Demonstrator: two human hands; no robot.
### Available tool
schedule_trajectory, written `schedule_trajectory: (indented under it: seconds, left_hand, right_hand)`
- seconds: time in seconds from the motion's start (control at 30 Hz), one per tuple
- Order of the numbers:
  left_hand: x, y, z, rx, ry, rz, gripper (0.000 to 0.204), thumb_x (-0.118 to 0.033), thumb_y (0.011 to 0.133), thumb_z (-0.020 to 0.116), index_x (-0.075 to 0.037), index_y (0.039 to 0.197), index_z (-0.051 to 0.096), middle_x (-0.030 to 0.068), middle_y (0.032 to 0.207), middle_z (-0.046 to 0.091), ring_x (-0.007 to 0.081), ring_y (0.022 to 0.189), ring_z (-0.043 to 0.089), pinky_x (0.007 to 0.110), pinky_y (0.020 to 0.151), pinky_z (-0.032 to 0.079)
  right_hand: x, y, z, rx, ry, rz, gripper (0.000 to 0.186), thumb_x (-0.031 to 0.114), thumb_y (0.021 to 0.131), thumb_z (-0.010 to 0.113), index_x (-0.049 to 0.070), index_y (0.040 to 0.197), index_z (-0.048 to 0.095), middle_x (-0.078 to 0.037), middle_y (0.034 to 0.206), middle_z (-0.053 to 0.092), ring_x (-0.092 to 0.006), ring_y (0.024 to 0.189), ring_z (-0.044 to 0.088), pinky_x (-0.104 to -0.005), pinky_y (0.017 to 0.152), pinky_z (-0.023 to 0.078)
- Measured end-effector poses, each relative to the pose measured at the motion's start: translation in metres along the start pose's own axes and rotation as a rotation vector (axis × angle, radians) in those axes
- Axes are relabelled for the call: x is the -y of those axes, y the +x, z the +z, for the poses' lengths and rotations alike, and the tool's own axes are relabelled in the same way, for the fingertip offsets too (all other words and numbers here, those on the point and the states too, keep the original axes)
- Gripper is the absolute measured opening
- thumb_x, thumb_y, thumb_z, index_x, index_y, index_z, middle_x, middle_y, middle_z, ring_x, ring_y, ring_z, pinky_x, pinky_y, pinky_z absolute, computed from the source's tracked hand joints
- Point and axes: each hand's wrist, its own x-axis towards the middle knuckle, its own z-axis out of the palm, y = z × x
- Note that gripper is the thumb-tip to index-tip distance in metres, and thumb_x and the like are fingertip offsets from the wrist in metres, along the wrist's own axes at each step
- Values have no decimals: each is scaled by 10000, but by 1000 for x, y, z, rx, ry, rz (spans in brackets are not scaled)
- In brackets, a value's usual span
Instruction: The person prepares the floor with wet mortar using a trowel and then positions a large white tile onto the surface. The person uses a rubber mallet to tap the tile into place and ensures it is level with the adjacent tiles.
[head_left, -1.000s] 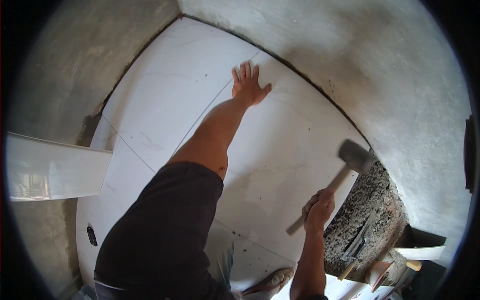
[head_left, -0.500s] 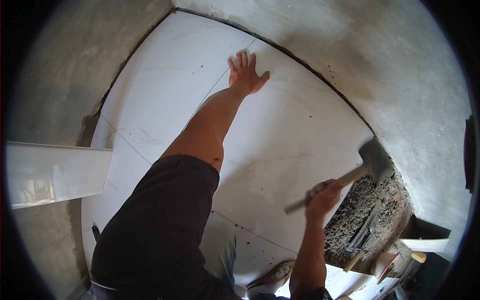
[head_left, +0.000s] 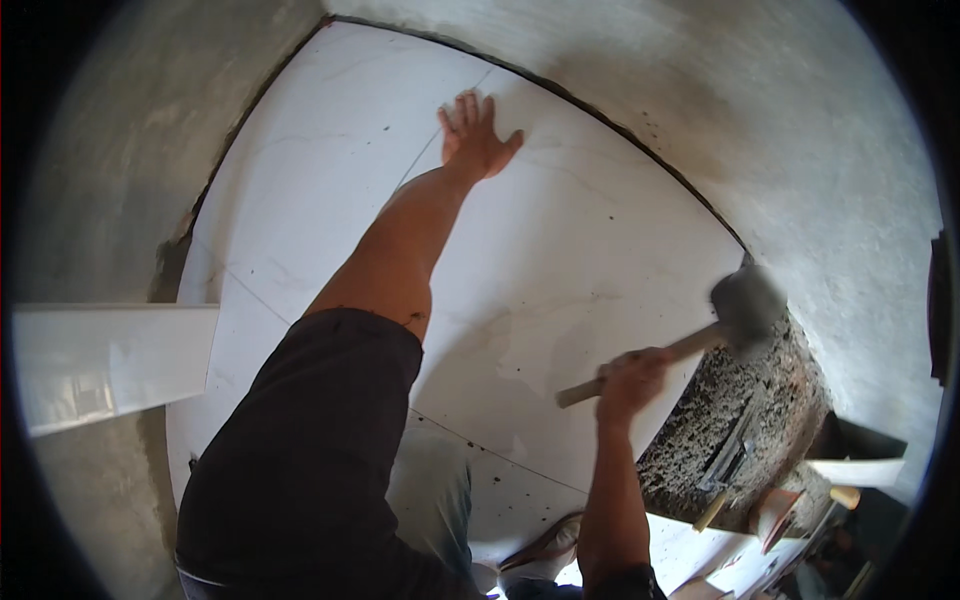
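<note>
My left hand (head_left: 475,140) lies with spread fingers on the white tiled floor, across the joint between two large floor tiles (head_left: 540,250). Its arm reaches far forward. In my right hand (head_left: 634,383) is a mallet, fingers wrapped round its wooden handle. The mallet's dark head (head_left: 748,308) is over the tile's right corner, near the wall, and slightly blurred. Whether it touches the tile I cannot tell. Just right of that tile is a patch of rough grey mortar (head_left: 690,440), with a trowel (head_left: 725,465) lying on it.
Bare grey plastered walls (head_left: 800,130) bound the floor, with a dark gap along the tile edges. A glossy white panel (head_left: 120,360) juts in at left. At lower right are a reddish-brown tool (head_left: 775,515), a wooden handle (head_left: 845,497) and a dark container (head_left: 850,445).
The mallet has shifted a little, its head now turned differently near the tile corner. My left hand stays spread on the tiles; the whole view has moved slightly.
</note>
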Motion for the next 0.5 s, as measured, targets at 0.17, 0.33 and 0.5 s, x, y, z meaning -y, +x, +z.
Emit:
schedule_trajectory:
  seconds: [0.17, 0.33, 0.5]
  left_hand:
    - [18, 13, 16, -111, 168, -2, 836, -648, 902, 357, -79, 1499, 220, 176, 1565, 145, 334, 1453, 96, 594, 1127, 75]
    - [15, 8, 34, -150, 158, 25, 818, -646, 894, 384, -82, 1477, 282, 184, 1530, 247, 321, 1437, 163, 604, 1110, 123]
    - [5, 19, 36, -121, 182, 46, 840, -667, 891, 344, -104, 1503, 232, 191, 1553, 198, 338, 1445, 151, 606, 1118, 110]
  right_hand:
    - [48, 9, -7, 0, 170, 272, 467, 498, 1000, 387, 104, 754, 439, 19, 581, 421, -100, 416, 425, -258, 369, 389]
    - [42, 16, -16, 188, -71, 435, 442, 465, 1007, 396, 101, 758, 434, 28, 581, 409, -85, 430, 382, -268, 379, 367]
    - [-19, 33, -16, -221, -64, -19, 476, 442, 1007, 397, 37, 775, 488, -16, 592, 465, -103, 430, 411, -301, 394, 389]
